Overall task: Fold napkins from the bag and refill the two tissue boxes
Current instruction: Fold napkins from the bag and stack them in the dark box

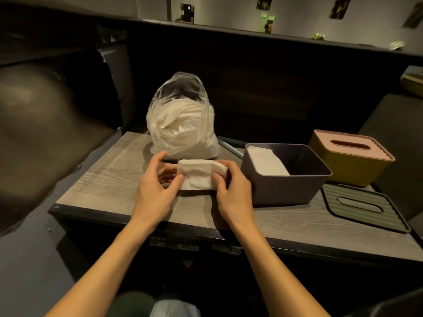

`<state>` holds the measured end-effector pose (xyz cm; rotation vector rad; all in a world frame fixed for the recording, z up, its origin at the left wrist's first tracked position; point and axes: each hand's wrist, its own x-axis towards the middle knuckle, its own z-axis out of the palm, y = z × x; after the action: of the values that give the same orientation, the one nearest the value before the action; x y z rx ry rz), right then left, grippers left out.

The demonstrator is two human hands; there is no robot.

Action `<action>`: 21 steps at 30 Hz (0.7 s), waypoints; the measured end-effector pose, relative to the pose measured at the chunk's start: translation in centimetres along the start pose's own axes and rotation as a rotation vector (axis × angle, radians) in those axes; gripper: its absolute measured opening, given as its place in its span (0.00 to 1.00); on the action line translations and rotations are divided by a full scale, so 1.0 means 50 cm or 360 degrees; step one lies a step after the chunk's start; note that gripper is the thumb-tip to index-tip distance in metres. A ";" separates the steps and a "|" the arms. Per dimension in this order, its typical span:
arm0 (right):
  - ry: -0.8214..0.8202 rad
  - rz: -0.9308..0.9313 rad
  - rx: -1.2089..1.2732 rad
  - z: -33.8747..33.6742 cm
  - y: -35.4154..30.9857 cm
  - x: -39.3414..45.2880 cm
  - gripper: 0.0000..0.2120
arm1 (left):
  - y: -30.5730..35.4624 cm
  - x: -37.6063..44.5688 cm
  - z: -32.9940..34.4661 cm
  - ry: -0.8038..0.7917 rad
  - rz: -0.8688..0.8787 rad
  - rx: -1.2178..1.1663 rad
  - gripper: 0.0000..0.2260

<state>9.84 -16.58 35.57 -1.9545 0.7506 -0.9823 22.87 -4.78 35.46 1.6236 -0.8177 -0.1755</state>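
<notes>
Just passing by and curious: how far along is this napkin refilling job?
Partly done. The yellow box has its pink lid on, so it may be finished, though its inside is hidden. The open purple box holds some napkins at one end, its green lid lying beside it. Both hands, left hand and right hand, hold a folded napkin. The bag still holds plenty.

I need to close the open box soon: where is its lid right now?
In the head view, the green lid lies flat on the table's right end, just right of the open purple box and in front of the yellow box.
</notes>
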 end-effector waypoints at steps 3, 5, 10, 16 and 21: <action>-0.0015 -0.0087 -0.0040 -0.013 -0.021 -0.015 0.11 | 0.010 -0.003 -0.011 0.0012 -0.0017 -0.0080 0.24; -0.0037 -0.0142 -0.0053 -0.028 -0.042 -0.018 0.11 | 0.024 -0.006 -0.014 -0.0007 -0.0040 -0.0187 0.25; 0.0008 -0.0264 -0.0084 -0.090 -0.097 -0.004 0.10 | 0.100 0.003 0.005 -0.0166 -0.0027 -0.0353 0.33; 0.0130 -0.0315 -0.0185 -0.201 -0.103 0.031 0.10 | 0.183 0.049 0.074 -0.0261 0.0120 -0.0292 0.25; 0.0196 -0.0254 -0.0452 -0.284 -0.079 0.051 0.10 | 0.217 0.091 0.153 -0.0425 0.0184 -0.0117 0.23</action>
<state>-0.18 -22.14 45.19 -2.2422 0.8514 -1.1514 17.70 -13.65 45.02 1.4978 -1.0938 -0.3414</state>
